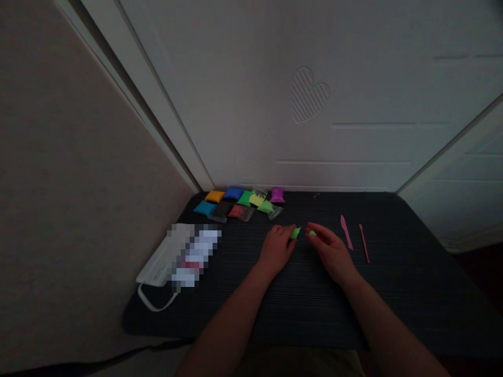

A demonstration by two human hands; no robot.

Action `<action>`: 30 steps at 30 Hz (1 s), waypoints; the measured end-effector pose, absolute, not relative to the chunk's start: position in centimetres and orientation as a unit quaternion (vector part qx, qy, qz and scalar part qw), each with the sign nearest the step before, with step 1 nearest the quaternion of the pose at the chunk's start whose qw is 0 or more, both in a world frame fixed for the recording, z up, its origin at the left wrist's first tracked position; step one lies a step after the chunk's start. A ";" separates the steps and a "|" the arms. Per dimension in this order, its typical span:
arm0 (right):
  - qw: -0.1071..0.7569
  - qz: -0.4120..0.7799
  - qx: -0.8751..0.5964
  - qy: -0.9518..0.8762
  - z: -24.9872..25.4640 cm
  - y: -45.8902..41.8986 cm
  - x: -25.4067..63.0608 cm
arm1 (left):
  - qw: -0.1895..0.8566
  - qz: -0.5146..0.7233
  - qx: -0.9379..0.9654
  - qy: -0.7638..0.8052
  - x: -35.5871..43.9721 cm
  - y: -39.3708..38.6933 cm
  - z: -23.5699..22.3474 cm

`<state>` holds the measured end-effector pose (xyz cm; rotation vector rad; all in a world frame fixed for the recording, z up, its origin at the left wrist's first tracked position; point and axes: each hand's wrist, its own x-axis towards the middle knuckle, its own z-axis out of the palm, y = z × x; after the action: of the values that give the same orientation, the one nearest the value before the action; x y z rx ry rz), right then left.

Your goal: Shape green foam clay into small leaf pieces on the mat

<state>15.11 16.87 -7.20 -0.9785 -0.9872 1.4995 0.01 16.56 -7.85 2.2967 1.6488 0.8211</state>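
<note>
My left hand [276,248] rests low over the dark table, its fingers closed on a piece of light green modelling clay [295,233] that pokes out past the fingertips in a torn-looking end. Just to the right, my right hand [333,253] pinches a smaller lump of green clay [312,233] between thumb and fingers. A short gap separates the two pieces. Beyond my left hand lies an opened clear packet of light green clay [266,207]. To the right of my right hand lie a pink plastic knife [346,232] and a thin pink modelling stick [364,243].
Several clay packets line the table's back edge, among them orange [215,196], blue [233,193], red [236,211] and purple [277,195]. A white bag with a strap [159,262], partly blurred out, lies at the left. A white panelled surface [251,104] rises behind the black table [314,319].
</note>
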 end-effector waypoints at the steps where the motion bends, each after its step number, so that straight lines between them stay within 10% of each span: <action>1: 0.530 0.617 -0.409 -0.414 -7.2 16.9 15.1 | 0.099 0.274 0.774 0.561 0.0 16.6 -7.9; 30: 0.524 0.572 -0.456 -0.435 -7.2 16.8 15.5 | 0.112 0.257 0.798 0.534 0.5 16.4 -7.8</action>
<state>15.53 16.85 -7.21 -1.0915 -1.0418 1.3701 0.47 16.37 -7.77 2.3427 1.5678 0.7536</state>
